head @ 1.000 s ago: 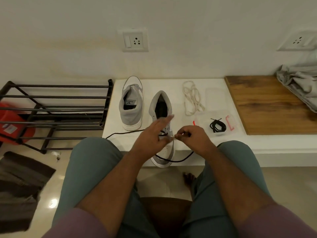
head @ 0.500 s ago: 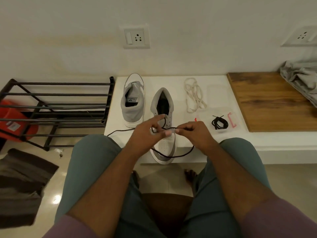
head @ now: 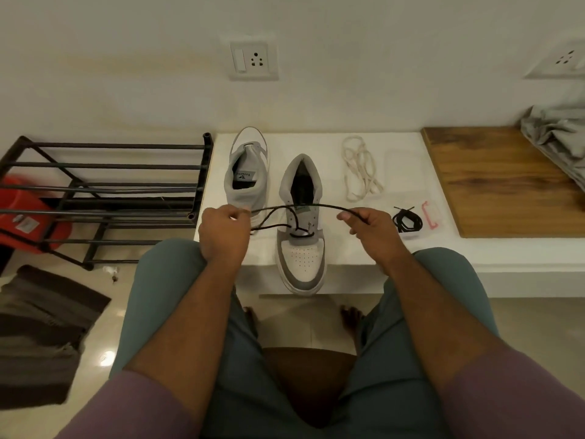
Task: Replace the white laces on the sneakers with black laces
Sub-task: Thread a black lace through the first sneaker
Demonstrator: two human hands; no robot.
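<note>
Gripping one black lace [head: 294,210], both hands are clenched around it: the left hand [head: 223,231] pinches one part at the left, the right hand [head: 368,228] the other at the right, and the lace arcs between them above the near sneaker [head: 301,226]. From the hands the lace runs down to the lowest eyelets, where a short black bar crosses the front of that shoe.

Two sneakers stand on the white desk [head: 319,144]. The near one lies with its long axis running near to far, white perforated toe pointing toward the person and overhanging the desk's near edge, open collar toward the wall. The far sneaker [head: 248,172], just to the left and a little farther back, also lies near to far, but its grey heel faces the person and its toe points toward the wall. No laces can be made out on it.

One loose bundle of white laces [head: 361,169] lies right of the near sneaker, stretched roughly near to far. Nearer and further right is one coiled black lace [head: 407,219] on a clear packet, just beside a small pink clip [head: 430,215].

A wooden board [head: 503,182] covers the right end of the desk, with one crumpled grey cloth [head: 557,134] at its far right corner. Left of the desk stands one black metal rack [head: 104,191], a red tub [head: 28,217] behind its bars, and a dark mat [head: 44,331] on the floor. Two wall sockets [head: 253,58] sit on the wall, one above the sneakers and one at the far right.
</note>
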